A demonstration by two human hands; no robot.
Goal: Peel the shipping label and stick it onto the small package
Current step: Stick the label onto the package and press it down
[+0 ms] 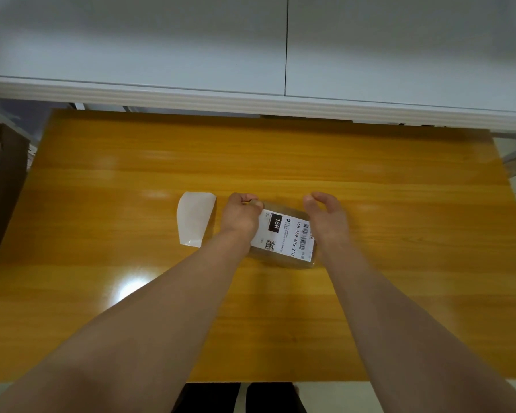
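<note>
Head view shows the shipping label [283,235] already lying face-up on the small package [286,260], printed side readable, covering most of the package's top; only a brown margin shows along the near and far edges. Package lies flat on the wooden table [399,234], between the two hands.

Step in hand, by my judgement: sticking down, late stage. Peeling appears finished, since a blank white backing sheet [195,219] lies discarded just to the outer side of the left hand, slightly curled, touching nothing but the table.

Left hand [240,214] is closed down on the package's far-left corner, fingers curled under and thumb pressed against the label's edge there. Whether it pinches the corner or merely presses on it cannot be told; the fingertips are hidden.

Right hand [325,216] hovers at the package's far-right end, fingers loosely curved and parted from the thumb, holding nothing. Contact with the package cannot be confirmed; it is slightly blurred.

Next move, as judged: smooth the label from the held corner outward toward the near edge, with the free hand steadying the package. Risk noted: the label's right edge reaches the package's side and may lift or crease if not pressed.
</note>
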